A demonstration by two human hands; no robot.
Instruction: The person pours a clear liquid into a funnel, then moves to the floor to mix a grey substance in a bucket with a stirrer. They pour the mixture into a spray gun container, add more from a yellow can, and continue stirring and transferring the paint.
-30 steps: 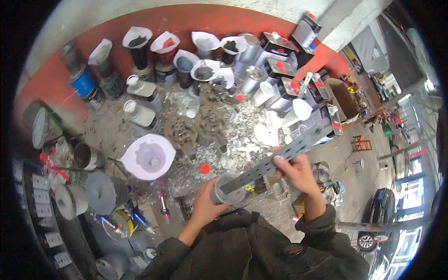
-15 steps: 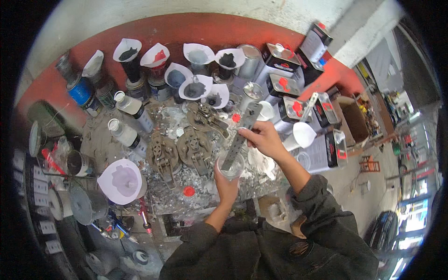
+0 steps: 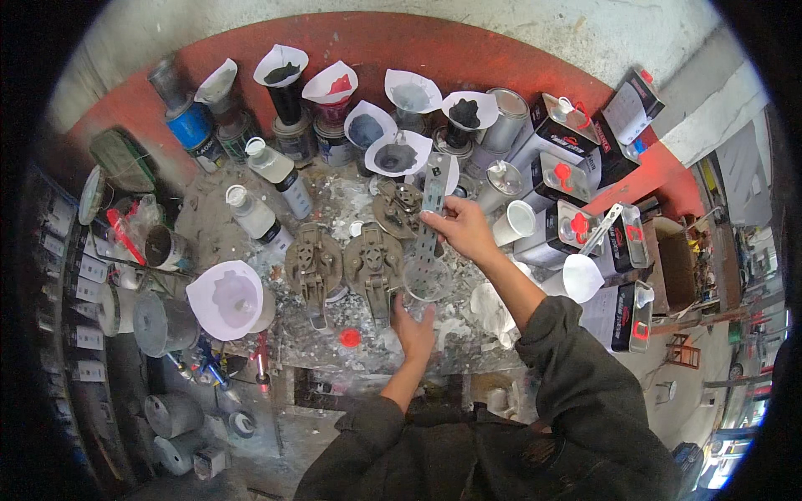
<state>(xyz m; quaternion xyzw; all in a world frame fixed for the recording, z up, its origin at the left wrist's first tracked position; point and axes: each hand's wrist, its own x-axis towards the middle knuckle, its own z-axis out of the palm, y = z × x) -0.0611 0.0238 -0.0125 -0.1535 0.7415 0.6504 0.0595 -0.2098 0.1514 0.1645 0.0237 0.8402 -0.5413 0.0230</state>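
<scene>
My right hand point(image 3: 464, 227) grips a long perforated metal strip point(image 3: 433, 188) that stands nearly upright, its lower end in a clear plastic cup point(image 3: 439, 284) on the paint-splattered bench. My left hand point(image 3: 413, 332) is just below the cup with thumb and fingers apart, no longer wrapped round it. Grimy metal clamp devices point(image 3: 313, 271) rest to the left of the cup, one point(image 3: 374, 271) right beside it and another behind the strip. A red cap point(image 3: 349, 337) lies left of my left hand.
Several paper strainers point(image 3: 399, 154) on cans line the back wall, with two white bottles point(image 3: 244, 211) before them. A lilac-stained strainer point(image 3: 215, 296) is at left. Red-capped metal canisters point(image 3: 557, 230), a white cup point(image 3: 514, 223) and white residue point(image 3: 491, 317) are at right.
Both hands have moved forward over the bench with strip and cup, the strip turning from diagonal to nearly upright. My left hand has let go of the cup and dropped below it.
</scene>
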